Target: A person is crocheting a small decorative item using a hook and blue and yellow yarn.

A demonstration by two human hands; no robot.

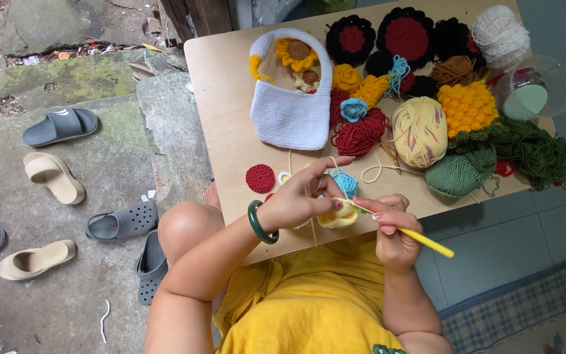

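Together, both hands grasp: left hand (299, 200) pinches yellow crochet piece (337, 216), right hand (391, 226) grips hook (427, 242).

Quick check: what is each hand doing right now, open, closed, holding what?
Left hand: closed on the pale yellow crochet piece, yarn strand over the raised forefinger.
Right hand: closed on the yellow crochet hook.
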